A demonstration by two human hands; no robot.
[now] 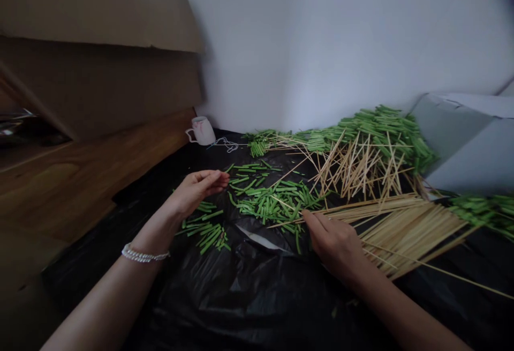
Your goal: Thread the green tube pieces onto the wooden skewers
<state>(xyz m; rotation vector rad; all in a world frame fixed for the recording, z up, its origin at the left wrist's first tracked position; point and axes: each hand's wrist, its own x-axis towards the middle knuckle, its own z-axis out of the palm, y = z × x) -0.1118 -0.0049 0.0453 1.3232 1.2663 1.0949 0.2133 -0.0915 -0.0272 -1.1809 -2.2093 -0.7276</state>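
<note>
My left hand (201, 189) hovers over the left side of the cut green bean pieces, thumb and fingers pressed together. A green piece shows by its fingertips, but whether it is held or lies behind them I cannot tell. My right hand (335, 241) is closed around a thin bamboo skewer (284, 202), whose end points left above the loose green bean pieces (267, 201). Beside and under that hand lies a fanned bundle of bamboo skewers (417, 233). Shorter rows of green pieces (206, 228) lie below my left hand.
Behind, green bean pieces threaded on skewers (381, 131) are heaped against the wall. A white mug (203, 131) stands at the back left near a thin cord (228, 143). Black plastic sheet (257, 297) covers the surface. A cardboard box (100, 83) and a pale box (466, 136) flank it.
</note>
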